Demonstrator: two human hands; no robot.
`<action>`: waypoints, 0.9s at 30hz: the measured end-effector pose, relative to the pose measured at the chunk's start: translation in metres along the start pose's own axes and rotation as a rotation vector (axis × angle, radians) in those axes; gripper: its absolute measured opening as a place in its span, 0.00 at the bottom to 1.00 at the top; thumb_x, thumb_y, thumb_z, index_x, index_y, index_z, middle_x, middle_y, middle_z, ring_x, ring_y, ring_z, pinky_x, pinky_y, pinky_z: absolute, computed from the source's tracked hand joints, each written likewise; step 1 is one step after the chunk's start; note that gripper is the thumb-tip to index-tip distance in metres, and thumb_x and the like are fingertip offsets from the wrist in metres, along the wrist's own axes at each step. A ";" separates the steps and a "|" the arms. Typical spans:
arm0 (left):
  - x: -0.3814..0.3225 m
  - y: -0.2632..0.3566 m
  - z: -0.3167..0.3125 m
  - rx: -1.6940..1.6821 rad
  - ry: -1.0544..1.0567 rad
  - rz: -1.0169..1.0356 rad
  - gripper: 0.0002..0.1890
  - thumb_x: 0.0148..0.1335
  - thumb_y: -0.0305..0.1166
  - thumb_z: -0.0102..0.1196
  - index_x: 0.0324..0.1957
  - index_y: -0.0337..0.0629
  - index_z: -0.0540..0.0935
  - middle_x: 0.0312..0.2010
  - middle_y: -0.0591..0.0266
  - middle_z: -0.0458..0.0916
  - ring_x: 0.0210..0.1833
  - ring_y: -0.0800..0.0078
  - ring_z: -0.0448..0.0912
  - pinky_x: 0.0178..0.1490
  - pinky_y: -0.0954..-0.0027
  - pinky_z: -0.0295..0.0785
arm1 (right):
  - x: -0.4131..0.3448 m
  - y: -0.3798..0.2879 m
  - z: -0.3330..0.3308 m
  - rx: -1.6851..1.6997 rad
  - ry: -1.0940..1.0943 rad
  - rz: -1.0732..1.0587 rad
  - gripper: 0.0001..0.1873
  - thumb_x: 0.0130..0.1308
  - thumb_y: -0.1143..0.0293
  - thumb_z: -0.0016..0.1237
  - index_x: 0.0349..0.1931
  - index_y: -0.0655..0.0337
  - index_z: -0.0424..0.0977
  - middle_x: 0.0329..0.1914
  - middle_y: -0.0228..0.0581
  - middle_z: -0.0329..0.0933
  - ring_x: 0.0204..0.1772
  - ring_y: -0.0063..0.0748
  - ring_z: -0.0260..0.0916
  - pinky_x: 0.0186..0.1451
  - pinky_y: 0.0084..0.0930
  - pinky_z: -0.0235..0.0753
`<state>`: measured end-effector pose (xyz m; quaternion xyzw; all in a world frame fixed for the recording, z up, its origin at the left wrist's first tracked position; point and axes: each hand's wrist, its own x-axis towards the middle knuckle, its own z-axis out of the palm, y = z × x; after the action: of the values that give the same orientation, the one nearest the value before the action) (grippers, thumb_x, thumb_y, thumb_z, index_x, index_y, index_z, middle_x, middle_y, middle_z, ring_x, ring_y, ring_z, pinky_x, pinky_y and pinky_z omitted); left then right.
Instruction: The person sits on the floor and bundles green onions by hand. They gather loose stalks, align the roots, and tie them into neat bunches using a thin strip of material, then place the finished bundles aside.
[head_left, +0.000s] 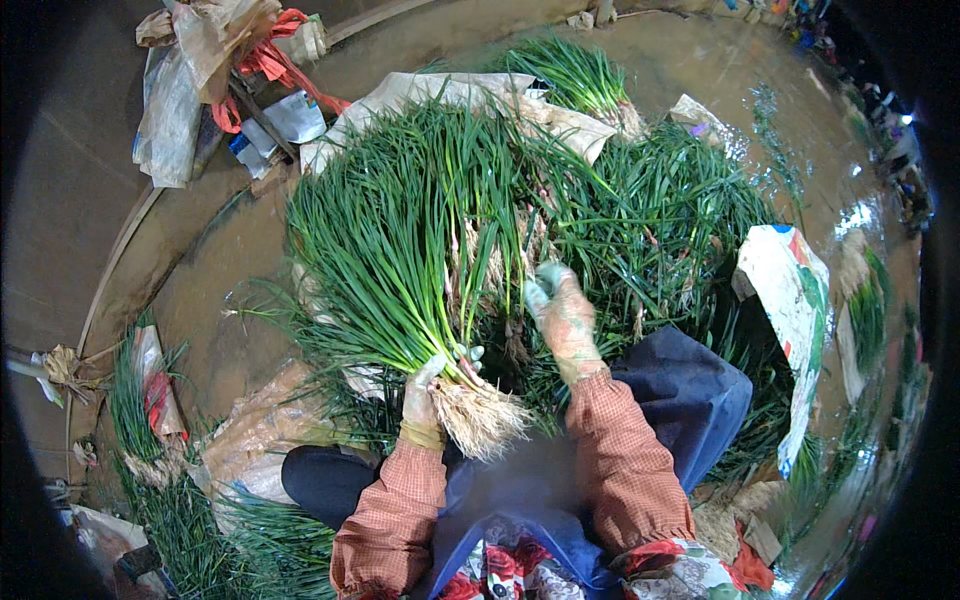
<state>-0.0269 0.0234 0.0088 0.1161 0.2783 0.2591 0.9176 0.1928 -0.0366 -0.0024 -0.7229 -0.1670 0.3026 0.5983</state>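
My left hand (426, 390), in a stained thin glove, is closed around the base of a bunch of green-leaved allium plants (420, 322); their pale tangled roots (480, 420) hang below it over my lap. To its right, my gloved right hand (562, 311) is raised beside a few single stalks (510, 277) with pinkish stems and dark roots. Its thumb and fingertips come near one another, and whether a stalk is between them cannot be told. A large heap of the same leafy plants (660, 202) lies in front of me.
Pale plastic sheeting (420, 86) lies behind the heap. Another rooted bunch (574, 79) rests on the wet muddy floor (712, 60). More bunches (180, 525) lie at lower left. A printed sack (787, 300) stands at right. Torn bags and red strips (277, 64) hang at upper left.
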 end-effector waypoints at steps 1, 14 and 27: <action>0.001 -0.002 0.003 -0.024 -0.011 -0.025 0.20 0.61 0.33 0.49 0.49 0.26 0.71 0.45 0.37 0.76 0.41 0.56 0.79 0.46 0.57 0.77 | 0.003 0.019 0.008 0.832 -0.211 0.343 0.21 0.61 0.56 0.51 0.49 0.59 0.69 0.38 0.43 0.75 0.32 0.30 0.74 0.31 0.24 0.72; -0.004 0.000 -0.010 0.093 0.117 -0.004 0.15 0.56 0.32 0.53 0.42 0.31 0.78 0.35 0.51 0.82 0.34 0.60 0.80 0.41 0.58 0.77 | -0.032 -0.019 0.045 -0.263 -0.465 0.182 0.21 0.59 0.57 0.55 0.44 0.65 0.74 0.29 0.36 0.77 0.27 0.25 0.71 0.32 0.23 0.71; -0.017 -0.004 0.017 0.021 0.042 -0.155 0.22 0.54 0.39 0.52 0.45 0.31 0.75 0.39 0.45 0.79 0.40 0.53 0.78 0.46 0.53 0.75 | -0.016 -0.009 0.042 0.099 -0.540 0.261 0.13 0.60 0.63 0.55 0.35 0.63 0.73 0.19 0.25 0.70 0.19 0.15 0.65 0.18 0.13 0.62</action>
<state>-0.0277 0.0101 0.0285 0.0984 0.3085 0.1869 0.9275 0.1551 -0.0126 0.0057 -0.6014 -0.2109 0.5659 0.5230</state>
